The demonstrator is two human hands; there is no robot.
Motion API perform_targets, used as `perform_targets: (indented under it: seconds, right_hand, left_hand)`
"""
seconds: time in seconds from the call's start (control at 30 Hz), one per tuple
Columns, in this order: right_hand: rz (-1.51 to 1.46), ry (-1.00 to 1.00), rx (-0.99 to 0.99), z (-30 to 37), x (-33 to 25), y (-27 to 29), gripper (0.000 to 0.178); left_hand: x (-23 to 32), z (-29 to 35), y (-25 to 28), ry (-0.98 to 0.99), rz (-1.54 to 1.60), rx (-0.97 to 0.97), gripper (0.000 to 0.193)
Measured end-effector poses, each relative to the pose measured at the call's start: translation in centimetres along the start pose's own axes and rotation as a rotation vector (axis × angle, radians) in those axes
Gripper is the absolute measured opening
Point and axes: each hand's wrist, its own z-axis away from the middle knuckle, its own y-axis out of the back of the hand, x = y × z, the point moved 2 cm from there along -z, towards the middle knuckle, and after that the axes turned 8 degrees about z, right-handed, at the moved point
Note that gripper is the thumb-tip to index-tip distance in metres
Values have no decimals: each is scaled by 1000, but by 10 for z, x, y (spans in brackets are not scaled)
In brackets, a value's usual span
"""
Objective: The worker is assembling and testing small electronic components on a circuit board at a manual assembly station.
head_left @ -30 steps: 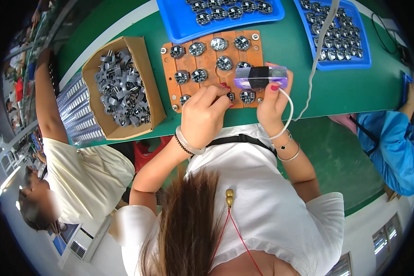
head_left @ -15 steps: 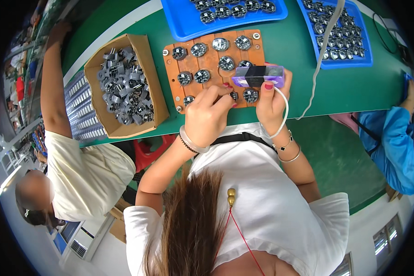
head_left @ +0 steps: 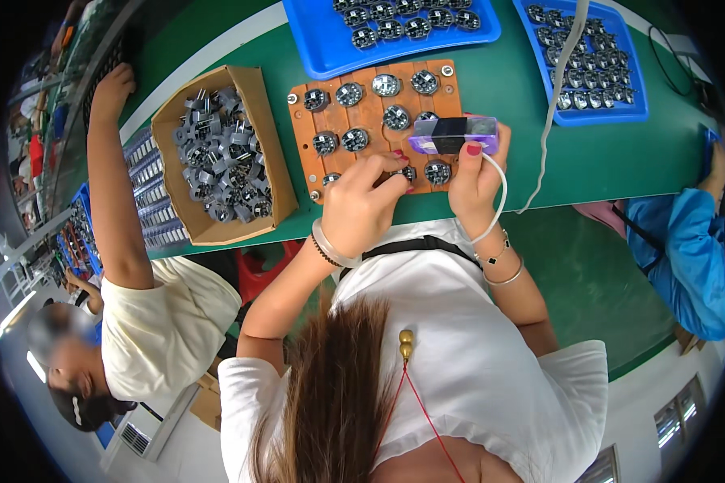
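Head view: my left hand pinches a round part, probably light and fragile, best rim-held; my right hand clasps a purple device.

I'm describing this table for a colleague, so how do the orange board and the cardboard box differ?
The orange board is flat, while the cardboard box has raised walls. The board carries round parts spaced in rows; the box holds a jumbled heap of grey parts. The left hand is over the board, whereas the box stands to the board's left. Both rest on the green table and hold small parts.
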Motion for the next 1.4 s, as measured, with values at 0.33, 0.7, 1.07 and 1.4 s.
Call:
perform_targets:
  seconds: [0.33, 0.7, 1.07, 1.4]
  right_hand:
    - [25, -3, 3, 0, -3, -1, 49]
    - [86, 12, 3, 1, -6, -3, 50]
    - [128, 31, -8, -1, -7, -3, 49]
    - [-116, -34, -12, 3, 0, 2, 48]
  left_hand:
    - [-3, -4, 4, -28, 4, -41, 12]
    - [-1, 7, -3, -61, -95, -15, 12]
    - [1, 6, 0, 9, -32, -16, 9]
    - [-5, 8, 2, -56, 3, -21, 13]
